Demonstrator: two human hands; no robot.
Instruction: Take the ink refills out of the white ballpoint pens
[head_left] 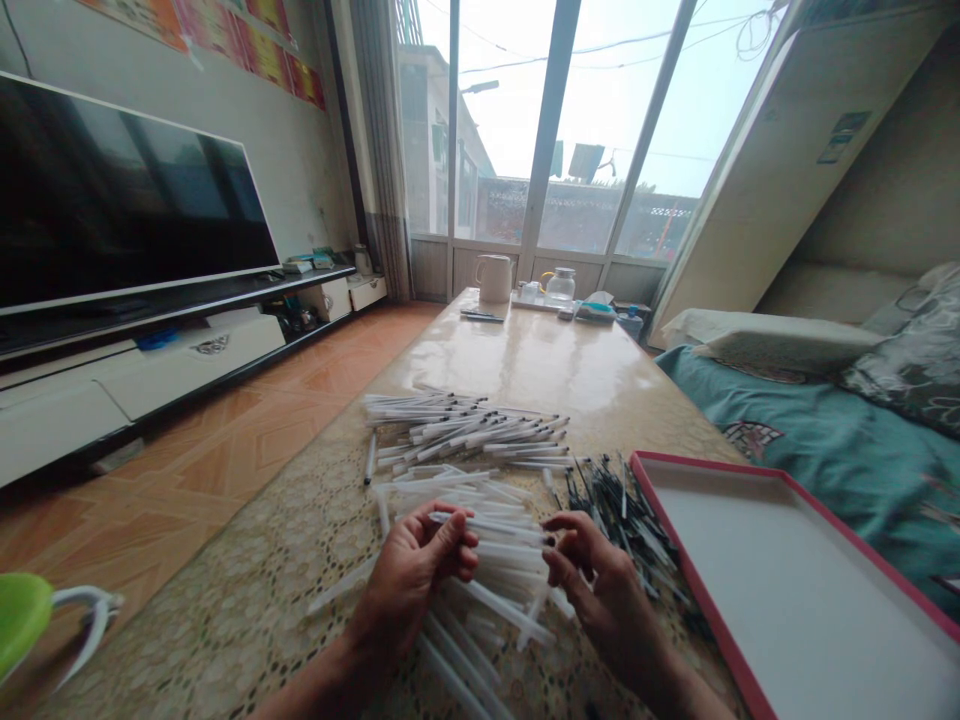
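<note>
A white pen barrel [506, 528] lies level between my hands. My left hand [416, 560] is closed, with thumb and fingers pinching the barrel's left end. At its other end, the fingertips of my right hand [604, 575] are closed around a small black part. Beneath both hands spreads a loose heap of translucent white pen tubes [465, 655]. Just beyond it is a pile of white pens with dark tips [480, 430]. Thin black pen refills [619, 500] are heaped to the right, beside my right hand.
A shallow box with a pink rim [712, 462] sits at the table's right. One pen [370, 458] lies apart on the left. At the far end of the patterned table [300, 540] are a beige jug [495, 278], a glass pot [560, 285] and a tissue pack [596, 306].
</note>
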